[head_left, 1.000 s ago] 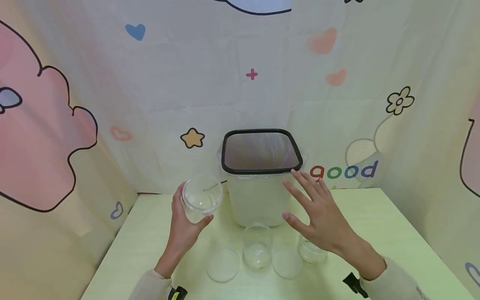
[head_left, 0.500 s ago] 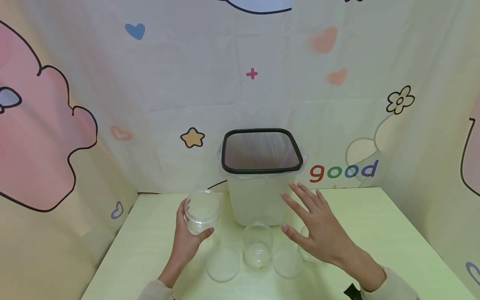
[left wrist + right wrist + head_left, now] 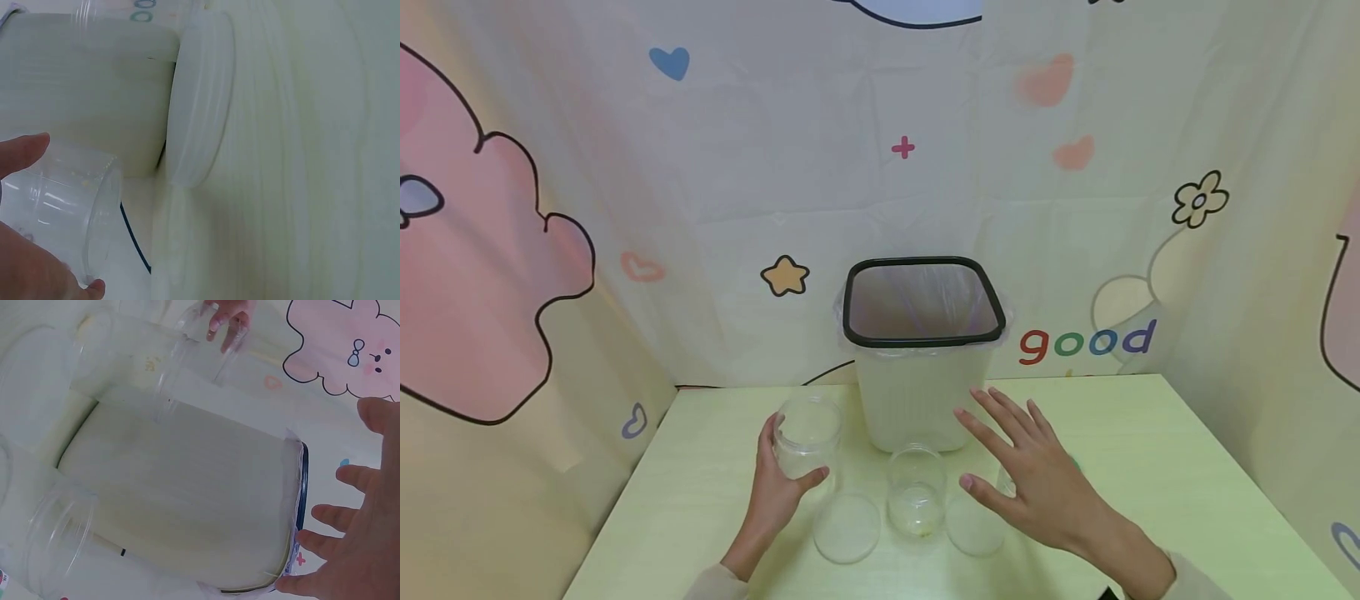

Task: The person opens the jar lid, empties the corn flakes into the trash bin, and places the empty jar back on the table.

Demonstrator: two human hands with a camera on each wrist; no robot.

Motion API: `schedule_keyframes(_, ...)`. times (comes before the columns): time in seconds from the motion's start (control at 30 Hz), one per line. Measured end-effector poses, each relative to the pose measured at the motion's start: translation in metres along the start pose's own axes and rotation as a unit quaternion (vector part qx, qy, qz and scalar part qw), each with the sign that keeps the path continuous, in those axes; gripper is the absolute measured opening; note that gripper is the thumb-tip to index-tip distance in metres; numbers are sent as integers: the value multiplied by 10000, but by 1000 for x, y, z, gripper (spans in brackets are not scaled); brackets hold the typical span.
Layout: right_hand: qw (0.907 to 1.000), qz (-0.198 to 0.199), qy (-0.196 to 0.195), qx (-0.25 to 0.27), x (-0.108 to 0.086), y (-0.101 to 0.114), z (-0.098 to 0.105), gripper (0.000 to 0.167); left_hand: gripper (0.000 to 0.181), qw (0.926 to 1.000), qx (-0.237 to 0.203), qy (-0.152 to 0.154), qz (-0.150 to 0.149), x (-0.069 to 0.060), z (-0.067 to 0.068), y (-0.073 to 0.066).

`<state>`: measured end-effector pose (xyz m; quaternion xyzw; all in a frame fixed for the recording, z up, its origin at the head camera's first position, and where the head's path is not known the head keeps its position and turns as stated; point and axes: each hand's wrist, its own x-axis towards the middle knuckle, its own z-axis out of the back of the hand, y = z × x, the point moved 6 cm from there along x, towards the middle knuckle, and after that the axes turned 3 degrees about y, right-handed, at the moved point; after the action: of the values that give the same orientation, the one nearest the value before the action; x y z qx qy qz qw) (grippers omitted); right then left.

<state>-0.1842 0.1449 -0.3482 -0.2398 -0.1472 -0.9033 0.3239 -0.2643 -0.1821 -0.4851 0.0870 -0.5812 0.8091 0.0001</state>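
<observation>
A clear plastic jar [image 3: 808, 429] is held in my left hand [image 3: 778, 492], thumb on its near side. In the left wrist view this jar [image 3: 62, 206] looks raised off the table. My right hand [image 3: 1037, 483] hovers with fingers spread, holding nothing. Behind it, a second clear jar [image 3: 1006, 482] is mostly hidden; the right wrist view shows this jar [image 3: 59, 537] better. Between the hands stands another clear jar [image 3: 916, 492] with a small yellowish bit near its bottom. Flanking it are two round translucent lids, a left lid [image 3: 846, 528] and a right lid [image 3: 976, 525].
A pale bin [image 3: 917, 400] with a black rim and a plastic liner stands behind the jars at the table's back edge. The light table [image 3: 677, 500] meets a printed curtain [image 3: 737, 167] at the back and sides.
My left hand has lowered the jar toward the table and tipped it less toward me. My right hand has sunk from near the bin's rim, fingers still spread.
</observation>
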Motion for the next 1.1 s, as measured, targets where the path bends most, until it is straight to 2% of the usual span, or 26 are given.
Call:
schedule_keyframes(0.3,9999,-61,110,-14,-4,-2,-3,67,115,9993,221,125,257,4,-6,13)
schedule_keyframes(0.47,9998,-117,184,-12,-6,-3,-6,67,116,9986,398,172,312,3,-9,20)
schedule_keyframes(0.73,9995,-125,284,-41,-12,-1,-9,67,116,9980,447,208,396,4,-9,28)
schedule_keyframes(1.1,9996,17,237,-135,-17,3,-11,67,116,9975,585,281,266,6,-11,29)
